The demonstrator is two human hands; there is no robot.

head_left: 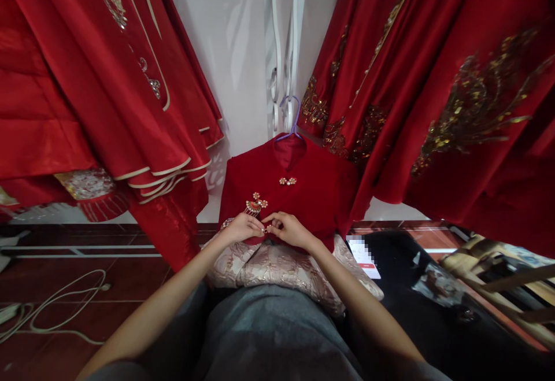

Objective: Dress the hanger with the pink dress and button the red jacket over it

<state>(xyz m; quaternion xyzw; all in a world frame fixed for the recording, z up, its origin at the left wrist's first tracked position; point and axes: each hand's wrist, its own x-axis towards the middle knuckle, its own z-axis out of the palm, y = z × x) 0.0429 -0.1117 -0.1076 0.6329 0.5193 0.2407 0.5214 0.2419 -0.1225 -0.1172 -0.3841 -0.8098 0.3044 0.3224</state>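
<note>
A red jacket [321,196] hangs in front of me on a purple hanger [295,132]. At its collar sits a flower-shaped clasp [288,181] with pearls. Lower on the chest is a fan-shaped brooch [255,204] with gold flowers and dangling strands. My left hand [243,228] pinches one side of a small gold clasp [266,230] on the jacket's front, just below the brooch. From the other side, my right hand [291,230] pinches the same clasp, thumb and forefinger close together. The fingertips hide most of it. Pale brocade fabric [277,265] lies below the hands, across my lap.
Red embroidered garments [143,74] hang at left, and sequined red ones [437,92] at right. A phone [364,259] and a clear plastic bag [437,285] rest on a black surface [399,311]. White cable [65,297] loops over the tiled floor.
</note>
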